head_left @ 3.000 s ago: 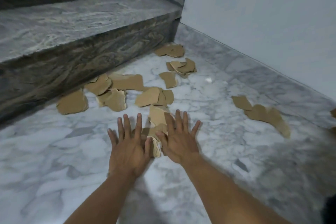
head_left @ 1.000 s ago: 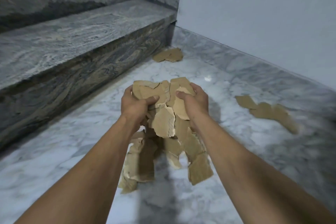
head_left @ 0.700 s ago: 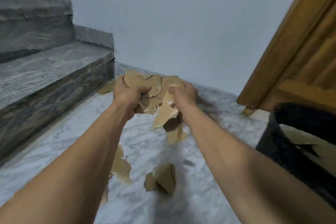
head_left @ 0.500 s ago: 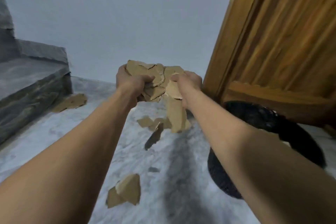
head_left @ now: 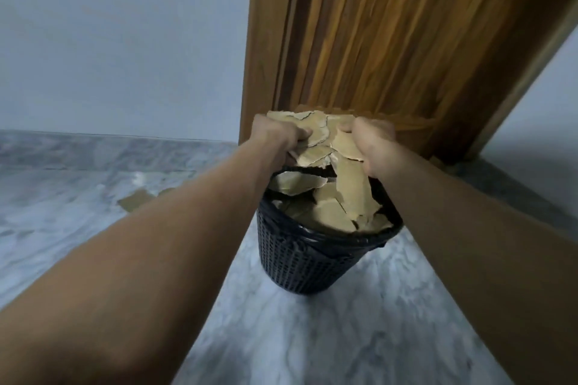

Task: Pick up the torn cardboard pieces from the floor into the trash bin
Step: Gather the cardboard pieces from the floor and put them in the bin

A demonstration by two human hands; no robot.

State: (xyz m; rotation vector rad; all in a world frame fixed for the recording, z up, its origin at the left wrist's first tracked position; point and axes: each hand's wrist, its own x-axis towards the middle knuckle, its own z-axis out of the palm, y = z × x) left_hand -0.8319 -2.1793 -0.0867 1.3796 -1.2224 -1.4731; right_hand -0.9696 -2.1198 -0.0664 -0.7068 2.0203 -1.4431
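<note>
The grey-veined white marble floor (head_left: 312, 337) meets a pale wall and a brown wooden door (head_left: 391, 34). A bundle of torn tan cardboard pieces (head_left: 325, 147) hangs directly above the dark mesh plastic trash bin (head_left: 300, 262), which stands before the door and already contains tan scraps. The left hand (head_left: 275, 136) and right hand (head_left: 372, 142) are clenched on the bundle from opposite sides. One stray tan cardboard scrap (head_left: 137, 198) lies on the floor, left of the bin.

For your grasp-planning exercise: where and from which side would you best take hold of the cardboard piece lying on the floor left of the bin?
Grip the cardboard piece by its edges, coming from above: it lies flat on the marble floor, so fingers must probably pinch or slide under an edge.
</note>
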